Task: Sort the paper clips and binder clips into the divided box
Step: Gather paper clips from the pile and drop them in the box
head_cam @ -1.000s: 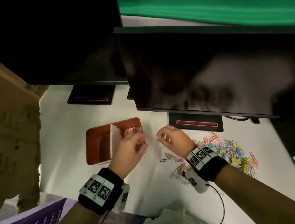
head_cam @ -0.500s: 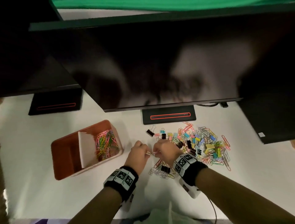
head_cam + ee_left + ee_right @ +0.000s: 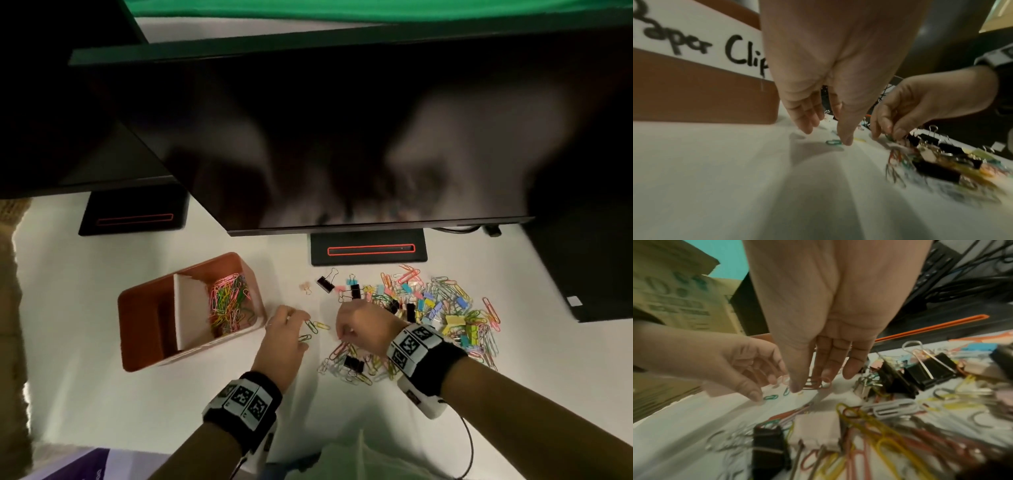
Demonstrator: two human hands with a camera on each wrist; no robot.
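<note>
The brown divided box (image 3: 138, 346) stands at left; its right compartment holds a heap of coloured paper clips (image 3: 228, 305), and a label (image 3: 694, 39) reads "Paper Clip". My left hand (image 3: 301, 327) reaches down with loose fingers, its thumb tip touching a green paper clip (image 3: 833, 142) on the table. My right hand (image 3: 342, 337) is just to the right; its thumb and fingers pinch a red paper clip (image 3: 813, 385) against the table. A mixed pile of paper clips and binder clips (image 3: 431, 308) lies right of it.
The box's left compartment (image 3: 154, 325) shows nothing inside. A black monitor (image 3: 342, 137) overhangs the back of the white table (image 3: 102, 394), its stand (image 3: 370, 250) behind the pile. A smaller heap with a black binder clip (image 3: 352, 364) lies under my right wrist.
My left hand came away from the box to meet the right hand. The two have since parted a little and dropped onto loose clips on the table.
</note>
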